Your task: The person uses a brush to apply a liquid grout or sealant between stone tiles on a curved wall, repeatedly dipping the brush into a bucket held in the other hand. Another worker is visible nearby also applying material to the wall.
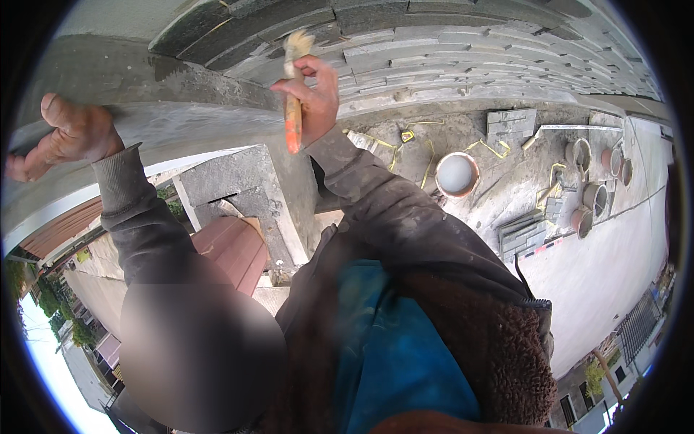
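Observation:
My right hand [318, 101] is closed round a paintbrush [293, 123] with an orange-tipped handle and pale bristles. The bristles point up beside the lower courses of a wall of grey stone strips [405, 54]. Left of it, my left hand [79, 134] is stretched out against a smooth grey cement surface [130, 79], fingers apart and holding nothing. Whether its fingertips press on that surface I cannot tell. A dark wet patch shows on the cement between the two hands.
A bucket of whitish liquid [457, 176] stands on the dusty floor at right. Near it lie a yellow tape measure [407, 135], stacked grey stone strips [522, 233] and several more buckets. A cement block ledge [238, 177] juts out below my hands.

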Available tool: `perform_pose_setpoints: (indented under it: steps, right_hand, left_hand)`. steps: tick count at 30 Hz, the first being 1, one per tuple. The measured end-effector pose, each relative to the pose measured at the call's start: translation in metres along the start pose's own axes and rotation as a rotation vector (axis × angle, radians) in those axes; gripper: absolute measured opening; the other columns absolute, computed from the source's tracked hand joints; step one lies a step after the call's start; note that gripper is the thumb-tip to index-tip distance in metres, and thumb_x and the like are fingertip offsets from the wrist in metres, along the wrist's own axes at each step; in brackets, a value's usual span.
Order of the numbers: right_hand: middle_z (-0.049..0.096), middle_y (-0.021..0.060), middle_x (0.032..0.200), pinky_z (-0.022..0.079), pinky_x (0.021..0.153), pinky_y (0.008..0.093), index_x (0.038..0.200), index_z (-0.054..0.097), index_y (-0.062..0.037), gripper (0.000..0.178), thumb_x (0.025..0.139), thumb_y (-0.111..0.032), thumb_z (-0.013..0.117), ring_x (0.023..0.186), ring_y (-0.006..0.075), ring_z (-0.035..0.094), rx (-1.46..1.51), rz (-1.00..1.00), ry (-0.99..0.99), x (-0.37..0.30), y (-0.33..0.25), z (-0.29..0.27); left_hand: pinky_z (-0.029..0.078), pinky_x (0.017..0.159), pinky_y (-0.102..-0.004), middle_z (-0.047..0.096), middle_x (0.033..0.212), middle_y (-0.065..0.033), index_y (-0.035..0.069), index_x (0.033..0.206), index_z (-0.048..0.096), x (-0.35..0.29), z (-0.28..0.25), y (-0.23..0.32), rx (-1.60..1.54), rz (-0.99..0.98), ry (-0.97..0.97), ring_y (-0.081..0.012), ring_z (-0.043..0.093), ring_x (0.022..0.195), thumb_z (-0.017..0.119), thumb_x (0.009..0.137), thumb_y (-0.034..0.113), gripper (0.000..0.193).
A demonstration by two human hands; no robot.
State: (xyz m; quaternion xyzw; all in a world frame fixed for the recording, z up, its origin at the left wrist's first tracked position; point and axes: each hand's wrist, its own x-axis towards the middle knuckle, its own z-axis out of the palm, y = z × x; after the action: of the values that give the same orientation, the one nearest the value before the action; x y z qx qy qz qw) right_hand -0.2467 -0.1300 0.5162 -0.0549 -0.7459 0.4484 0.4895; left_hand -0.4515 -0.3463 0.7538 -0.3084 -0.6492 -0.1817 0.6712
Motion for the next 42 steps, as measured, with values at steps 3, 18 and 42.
perform_pose_setpoints:
  steps: [3, 18, 42]
  right_hand:
    - [0.055, 0.0141, 0.121, 0.051, 0.083, 0.0321, 0.099, 0.076, -0.0133, 0.033, 0.078, 0.011, 0.068, 0.096, 0.0264, 0.061, 0.436, 0.023, -0.356, -0.010, 0.002, 0.018]
    - [0.068, 0.0042, 0.111, 0.053, 0.081, 0.0346, 0.100, 0.075, -0.0140, 0.031, 0.076, 0.006, 0.074, 0.098, 0.0243, 0.064, 0.360, -0.009, -0.281, -0.019, 0.019, 0.022]
    - [0.063, 0.0025, 0.096, 0.056, 0.072, 0.0364, 0.098, 0.072, -0.0150, 0.021, 0.078, -0.009, 0.074, 0.089, 0.0245, 0.065, 0.125, 0.000, -0.267, 0.022, -0.026, 0.045]
  left_hand:
    - [0.022, 0.107, -0.0477, 0.027, 0.128, -0.0221, -0.010, 0.133, 0.020, 0.001, 0.000, 0.020, -0.058, -0.108, -0.039, -0.0305, 0.029, 0.119, 0.069, 0.081, 0.041, 0.087]
    - [0.033, 0.100, -0.0390, 0.028, 0.117, -0.0144, -0.006, 0.124, 0.027, 0.000, 0.001, 0.012, -0.138, -0.109, -0.028, -0.0231, 0.033, 0.108, 0.065, 0.076, 0.017, 0.065]
    - [0.023, 0.111, -0.0423, 0.027, 0.127, -0.0179, -0.007, 0.135, 0.022, 0.005, 0.003, 0.041, -0.203, -0.146, 0.004, -0.0264, 0.032, 0.119, 0.065, 0.076, 0.018, 0.078]
